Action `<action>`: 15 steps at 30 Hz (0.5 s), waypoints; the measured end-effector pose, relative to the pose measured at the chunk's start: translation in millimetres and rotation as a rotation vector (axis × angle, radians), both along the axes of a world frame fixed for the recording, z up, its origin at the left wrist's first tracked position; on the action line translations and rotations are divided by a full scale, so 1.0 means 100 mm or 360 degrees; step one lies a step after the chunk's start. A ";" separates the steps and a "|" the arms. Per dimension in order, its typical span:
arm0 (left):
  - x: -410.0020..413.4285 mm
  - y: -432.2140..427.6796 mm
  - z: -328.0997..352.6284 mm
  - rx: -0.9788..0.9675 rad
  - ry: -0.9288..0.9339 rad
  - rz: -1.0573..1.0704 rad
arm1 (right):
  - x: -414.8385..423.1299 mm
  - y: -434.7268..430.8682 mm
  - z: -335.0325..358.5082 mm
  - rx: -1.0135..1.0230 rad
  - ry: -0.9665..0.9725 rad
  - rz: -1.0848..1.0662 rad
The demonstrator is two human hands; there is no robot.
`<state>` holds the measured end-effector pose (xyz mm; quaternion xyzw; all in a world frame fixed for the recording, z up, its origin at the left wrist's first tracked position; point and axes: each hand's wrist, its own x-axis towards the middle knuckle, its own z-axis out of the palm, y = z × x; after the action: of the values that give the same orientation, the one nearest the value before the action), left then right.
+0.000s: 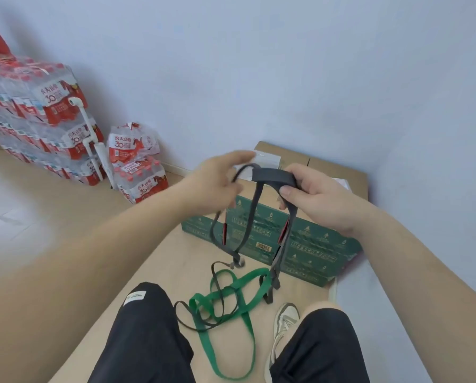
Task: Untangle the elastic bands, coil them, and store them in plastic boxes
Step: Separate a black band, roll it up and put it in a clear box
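Your right hand [319, 200] pinches wide grey band [272, 176] at frame centre. Your left hand [220, 183] curls round its thin strand. Green band [246, 279] tangled on floor, lower centre. Water packs [62, 106], upper left, read "农夫山泉 30".

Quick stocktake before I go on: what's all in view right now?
grey band: one, grey, hanging from both hands
green band: one, green, floor
thin band: one, dark, floor, tangled with green band
cartons: count unclear, green, floor ahead
cardboard boxes: two, brown, behind cartons
bottle packs: many, red and clear, stacked left
pipe: one, white, beside packs
shoe: one, pale, right
legs: two, black trousers, bottom
left hand: one, holds grey band
right hand: one, grips grey band
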<state>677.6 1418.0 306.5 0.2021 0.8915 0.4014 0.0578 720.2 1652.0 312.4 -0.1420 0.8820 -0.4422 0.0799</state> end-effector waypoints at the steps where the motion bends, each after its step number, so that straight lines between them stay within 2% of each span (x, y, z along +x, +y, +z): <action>1: 0.07 0.07 -0.05 0.0104 -0.0096 -0.0127 | 0.00 0.01 0.03 -0.0003 0.0012 0.0024; 3: 0.14 0.18 -0.11 0.0233 -0.0128 -0.0240 | -0.01 0.02 0.07 0.0024 0.0034 0.0026; 5: 0.13 0.21 -0.10 0.0214 -0.0042 -0.0235 | -0.02 0.07 0.08 0.0016 0.0018 -0.0002; 8: 0.08 0.16 0.04 -0.0012 0.0156 -0.0215 | 0.00 0.20 0.07 0.0134 -0.0031 -0.0083; 12: 0.05 0.13 0.30 -0.0275 0.0472 -0.0181 | 0.01 0.22 0.01 0.0452 -0.0028 -0.0126; 14: 0.02 0.18 0.41 -0.0212 0.0661 -0.0106 | 0.03 0.14 -0.04 0.0605 0.0000 -0.0103; 15: 0.00 0.19 0.47 -0.0077 0.0716 0.0002 | 0.04 0.11 -0.09 0.0649 -0.0045 -0.0068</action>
<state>677.1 1437.4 353.1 0.2846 0.8913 0.3248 -0.1380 724.5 1662.9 303.2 -0.0979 0.9549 -0.2580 0.1098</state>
